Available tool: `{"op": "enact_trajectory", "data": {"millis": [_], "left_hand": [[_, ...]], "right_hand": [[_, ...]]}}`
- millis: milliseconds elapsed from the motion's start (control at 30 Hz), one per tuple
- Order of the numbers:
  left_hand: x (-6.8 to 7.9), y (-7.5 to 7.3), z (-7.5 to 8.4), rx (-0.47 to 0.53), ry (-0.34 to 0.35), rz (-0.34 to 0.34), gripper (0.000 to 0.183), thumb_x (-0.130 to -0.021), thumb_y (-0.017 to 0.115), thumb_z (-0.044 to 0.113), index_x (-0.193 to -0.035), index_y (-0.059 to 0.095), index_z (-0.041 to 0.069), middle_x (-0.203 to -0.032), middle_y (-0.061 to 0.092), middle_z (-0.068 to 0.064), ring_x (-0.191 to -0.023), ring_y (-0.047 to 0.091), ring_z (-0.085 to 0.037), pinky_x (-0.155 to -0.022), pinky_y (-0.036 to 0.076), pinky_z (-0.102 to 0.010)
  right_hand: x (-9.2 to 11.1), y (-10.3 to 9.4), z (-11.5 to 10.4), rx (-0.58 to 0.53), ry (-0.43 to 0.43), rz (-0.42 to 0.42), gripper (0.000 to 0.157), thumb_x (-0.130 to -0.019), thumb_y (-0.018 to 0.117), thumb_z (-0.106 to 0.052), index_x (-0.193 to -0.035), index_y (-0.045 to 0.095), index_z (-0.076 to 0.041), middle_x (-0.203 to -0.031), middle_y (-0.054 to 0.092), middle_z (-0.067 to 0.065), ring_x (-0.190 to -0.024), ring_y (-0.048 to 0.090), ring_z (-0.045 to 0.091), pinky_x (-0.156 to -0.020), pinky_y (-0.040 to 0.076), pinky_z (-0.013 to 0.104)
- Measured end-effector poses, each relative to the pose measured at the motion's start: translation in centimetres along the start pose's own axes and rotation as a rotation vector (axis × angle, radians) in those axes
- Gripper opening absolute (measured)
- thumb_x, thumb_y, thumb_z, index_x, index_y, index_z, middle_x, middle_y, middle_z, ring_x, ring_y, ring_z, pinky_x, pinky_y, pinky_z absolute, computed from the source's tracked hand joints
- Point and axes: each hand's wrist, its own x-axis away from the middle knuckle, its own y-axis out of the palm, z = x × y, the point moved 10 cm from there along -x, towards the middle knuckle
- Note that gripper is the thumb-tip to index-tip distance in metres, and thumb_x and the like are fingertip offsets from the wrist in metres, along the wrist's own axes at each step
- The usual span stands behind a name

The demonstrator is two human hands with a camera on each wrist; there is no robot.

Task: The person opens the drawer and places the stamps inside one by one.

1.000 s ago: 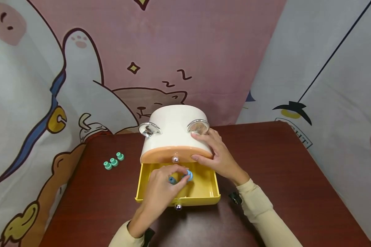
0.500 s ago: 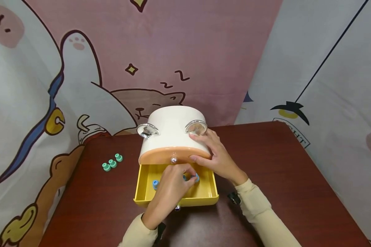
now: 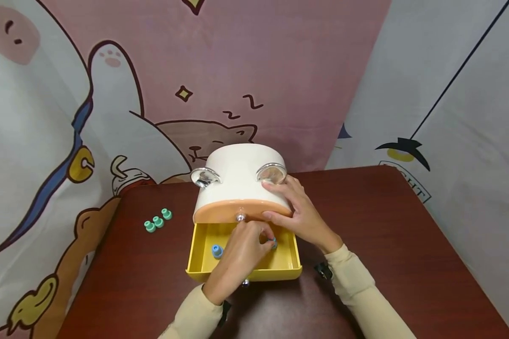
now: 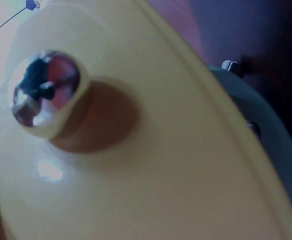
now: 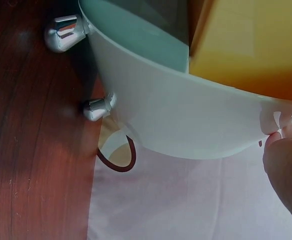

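Note:
A white drawer box [image 3: 242, 172] with an orange front panel stands on the table, its yellow drawer [image 3: 289, 259] pulled out. Inside the drawer, my left hand [image 3: 242, 247] pinches a small blue stepped peg [image 3: 274, 244], mostly hidden by the fingertips. Another blue peg [image 3: 217, 251] stands at the drawer's left side. My right hand [image 3: 305, 216] holds the box's right side, thumb on the front panel and index finger by a silver ear-shaped loop [image 3: 271, 174]. The left wrist view is filled by the drawer front [image 4: 176, 165] and its chrome knob [image 4: 48, 92].
Three small green pegs [image 3: 158, 221] stand in a slanted row on the dark red table [image 3: 386, 245], left of the box. Chrome feet [image 5: 66, 34] raise the box. Behind the table hangs a cartoon-printed cloth [image 3: 305, 84].
My left hand has moved right inside the drawer with the pinched blue peg, uncovering the blue peg at the left side. The right hand stays on the box.

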Motion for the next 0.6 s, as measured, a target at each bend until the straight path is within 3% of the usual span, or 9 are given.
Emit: {"op": "enact_trajectory", "data": {"millis": [167, 300, 400, 500, 600], "left_hand": [[0.4, -0.3, 0.2, -0.028, 0.011, 0.023, 0.014, -0.084, 0.094, 0.005, -0.085, 0.081, 0.010, -0.082, 0.077, 0.003, -0.078, 0.071, -0.021, -0.071, 0.056, -0.034], [1.7, -1.1, 0.5, -0.010, 0.022, 0.083, 0.013, -0.087, 0.093, 0.009, -0.091, 0.082, 0.012, -0.081, 0.075, 0.005, -0.063, 0.058, -0.012, -0.059, 0.048, -0.028], [3.3, -2.1, 0.8, 0.057, 0.081, 0.198, 0.014, -0.088, 0.092, 0.008, -0.099, 0.083, 0.010, -0.089, 0.078, 0.003, -0.066, 0.062, -0.011, -0.062, 0.053, -0.028], [5.4, -3.6, 1.2, 0.130, 0.193, 0.380, 0.019, -0.087, 0.090, 0.001, -0.104, 0.082, 0.007, -0.104, 0.081, -0.003, -0.091, 0.074, -0.021, -0.074, 0.060, -0.031], [7.5, -4.6, 1.5, 0.175, 0.311, 0.546, 0.018, -0.089, 0.084, 0.000, -0.106, 0.080, 0.006, -0.109, 0.079, -0.007, -0.108, 0.072, -0.030, -0.090, 0.059, -0.033]], "right_hand": [[0.1, 0.1, -0.1, 0.000, 0.000, -0.013, 0.068, -0.091, 0.090, -0.018, -0.154, 0.064, -0.024, -0.158, 0.051, 0.000, -0.141, 0.042, 0.026, -0.112, 0.034, 0.052], [0.1, 0.1, -0.1, 0.003, -0.006, -0.017, 0.067, -0.092, 0.090, -0.022, -0.154, 0.063, -0.025, -0.155, 0.053, -0.001, -0.138, 0.043, 0.027, -0.109, 0.035, 0.052], [0.2, 0.2, -0.2, 0.000, -0.005, -0.020, 0.067, -0.092, 0.090, -0.022, -0.154, 0.063, -0.025, -0.154, 0.053, 0.000, -0.138, 0.042, 0.027, -0.108, 0.036, 0.052], [0.2, 0.2, -0.2, -0.003, 0.001, -0.018, 0.067, -0.092, 0.089, -0.024, -0.154, 0.063, -0.025, -0.154, 0.053, 0.000, -0.138, 0.042, 0.027, -0.107, 0.037, 0.053], [0.2, 0.1, -0.2, -0.002, 0.005, -0.014, 0.067, -0.092, 0.090, -0.022, -0.154, 0.063, -0.025, -0.155, 0.052, 0.000, -0.138, 0.042, 0.026, -0.107, 0.037, 0.052]]}}
